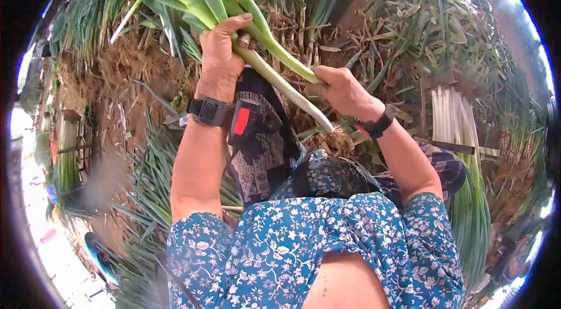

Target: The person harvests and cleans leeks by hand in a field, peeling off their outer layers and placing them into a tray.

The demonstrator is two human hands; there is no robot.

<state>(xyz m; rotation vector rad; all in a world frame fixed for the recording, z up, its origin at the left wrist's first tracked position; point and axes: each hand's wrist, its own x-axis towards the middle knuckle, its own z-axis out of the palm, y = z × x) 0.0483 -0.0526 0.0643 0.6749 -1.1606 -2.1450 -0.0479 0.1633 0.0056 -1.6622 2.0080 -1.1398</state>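
Observation:
My left hand (223,52) is closed around the upper stalk of a long leek (286,88), its thumb lying across the top. The green leaves fan out beyond that hand to the upper left. The leek's white shank slants down to the right and ends in a bulb with roots just above my lap. My right hand (346,91) pinches the end of a pale green outer leaf (279,52) from the same leek. That leaf stands apart from the shank along its lower length and joins it near the green top.
Dry leaf scraps (415,11) are heaped at the upper right. Trimmed leeks (453,116) lie bundled on a wooden rack at right, with another bundle (67,157) at far left. Loose leeks (155,186) cover the soil (111,104) to the left.

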